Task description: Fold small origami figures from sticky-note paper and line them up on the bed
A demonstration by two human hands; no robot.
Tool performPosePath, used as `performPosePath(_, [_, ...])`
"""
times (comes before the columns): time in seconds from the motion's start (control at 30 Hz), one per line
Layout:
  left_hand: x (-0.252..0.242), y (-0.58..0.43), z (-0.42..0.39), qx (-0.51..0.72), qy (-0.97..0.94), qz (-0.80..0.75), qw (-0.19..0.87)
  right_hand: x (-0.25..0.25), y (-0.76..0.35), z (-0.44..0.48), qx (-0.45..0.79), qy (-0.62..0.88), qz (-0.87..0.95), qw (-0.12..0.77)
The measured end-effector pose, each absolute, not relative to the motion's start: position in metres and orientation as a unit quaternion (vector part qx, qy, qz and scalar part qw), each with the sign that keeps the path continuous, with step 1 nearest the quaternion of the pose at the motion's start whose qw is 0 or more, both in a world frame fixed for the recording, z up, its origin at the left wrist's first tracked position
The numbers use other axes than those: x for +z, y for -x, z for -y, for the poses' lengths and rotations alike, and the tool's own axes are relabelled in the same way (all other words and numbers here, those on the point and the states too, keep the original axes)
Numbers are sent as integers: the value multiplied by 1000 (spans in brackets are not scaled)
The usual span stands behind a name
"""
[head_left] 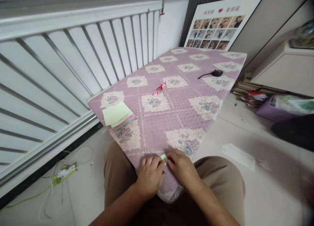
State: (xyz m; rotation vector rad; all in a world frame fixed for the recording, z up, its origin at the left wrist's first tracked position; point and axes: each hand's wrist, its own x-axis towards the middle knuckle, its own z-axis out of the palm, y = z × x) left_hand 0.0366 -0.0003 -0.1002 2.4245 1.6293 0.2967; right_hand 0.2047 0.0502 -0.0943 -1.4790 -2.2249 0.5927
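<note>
A small piece of pale green paper (163,158) lies on the near corner of the cloth-covered table (160,131), mostly hidden by my fingers. My left hand (150,173) presses on the paper's left side with its fingers curled together. From the other side, my right hand (182,167) pinches the paper's right edge between thumb and fingers. To the left sits a stack of square paper (118,114), its top sheets light green and slightly askew. Small folded pink and red paper pieces (160,88) stand in a row near the table's middle.
A black round item with a thin tail (217,73) lies toward the table's far right. Along the left runs a white radiator (73,62). A green power strip (65,174) with cables is on the floor. A photo board (216,23) leans behind the table.
</note>
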Motion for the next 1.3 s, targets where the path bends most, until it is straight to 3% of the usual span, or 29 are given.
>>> performPosePath(0.43, [-92, -33, -52, 91, -777, -584, 216, -97, -203, -46, 200, 536, 789, 226])
performPosePath(1.3, [-90, -28, -58, 136, -787, -554, 235, -89, -198, -65, 211, 523, 812, 148])
